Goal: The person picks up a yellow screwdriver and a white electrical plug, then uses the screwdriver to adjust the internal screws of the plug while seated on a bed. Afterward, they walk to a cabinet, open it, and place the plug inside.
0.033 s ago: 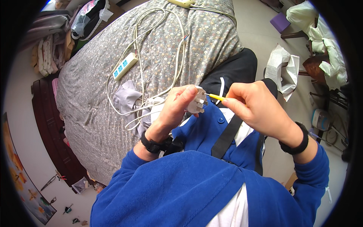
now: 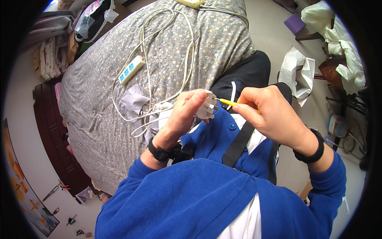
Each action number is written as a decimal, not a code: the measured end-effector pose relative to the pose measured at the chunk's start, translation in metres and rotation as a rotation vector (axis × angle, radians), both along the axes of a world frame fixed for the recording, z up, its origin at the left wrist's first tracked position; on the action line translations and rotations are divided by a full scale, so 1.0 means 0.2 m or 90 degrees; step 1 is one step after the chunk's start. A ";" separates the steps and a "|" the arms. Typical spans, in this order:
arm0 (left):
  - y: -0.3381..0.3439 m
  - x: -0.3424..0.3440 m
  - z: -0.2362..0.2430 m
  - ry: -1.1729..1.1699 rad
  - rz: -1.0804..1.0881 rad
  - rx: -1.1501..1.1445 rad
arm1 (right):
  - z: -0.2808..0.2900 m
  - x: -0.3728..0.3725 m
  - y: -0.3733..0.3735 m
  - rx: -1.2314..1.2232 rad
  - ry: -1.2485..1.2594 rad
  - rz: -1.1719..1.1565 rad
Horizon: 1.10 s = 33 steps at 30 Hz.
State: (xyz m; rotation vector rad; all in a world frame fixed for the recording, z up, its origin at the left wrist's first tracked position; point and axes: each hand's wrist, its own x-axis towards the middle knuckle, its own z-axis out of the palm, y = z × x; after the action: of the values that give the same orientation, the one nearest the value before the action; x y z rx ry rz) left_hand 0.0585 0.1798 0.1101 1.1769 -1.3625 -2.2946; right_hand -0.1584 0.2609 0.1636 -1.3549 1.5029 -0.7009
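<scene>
My left hand (image 2: 186, 108) is closed round a white three-pin power plug (image 2: 206, 106), its metal prongs facing right. In my right hand (image 2: 274, 115) is a screwdriver (image 2: 227, 102) with a yellow handle, pinched between thumb and fingers. The screwdriver's thin tip meets the plug's face near a small screw hole by the upper edge; whether it sits in the screw is too small to tell. A white cable (image 2: 149, 79) lies in loops on the bed to the left of my hands. Its coloured bare wires (image 2: 195, 38) show at one end.
On the bed's flowered cover (image 2: 95, 119) lie a white power strip (image 2: 131, 70) with blue sockets and a crumpled grey cloth (image 2: 133, 101). Another pale strip (image 2: 191, 3) rests at the far edge. A white paper bag (image 2: 296, 73) stands on the floor at the right.
</scene>
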 end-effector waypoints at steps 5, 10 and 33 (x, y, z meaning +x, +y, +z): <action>0.00 0.02 -0.02 0.019 -0.009 0.041 | -0.02 0.03 0.02 -0.162 0.060 -0.024; 0.00 0.02 -0.02 0.049 0.009 0.064 | -0.01 0.02 0.02 -0.157 0.041 -0.027; 0.02 0.04 -0.05 0.110 0.031 0.150 | -0.03 0.05 0.06 -0.363 0.341 0.071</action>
State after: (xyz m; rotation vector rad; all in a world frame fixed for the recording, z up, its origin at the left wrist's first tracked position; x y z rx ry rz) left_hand 0.0664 0.1830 0.1001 1.0329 -1.0146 -2.5070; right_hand -0.1492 0.2721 0.1582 -2.1745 1.6832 -0.7646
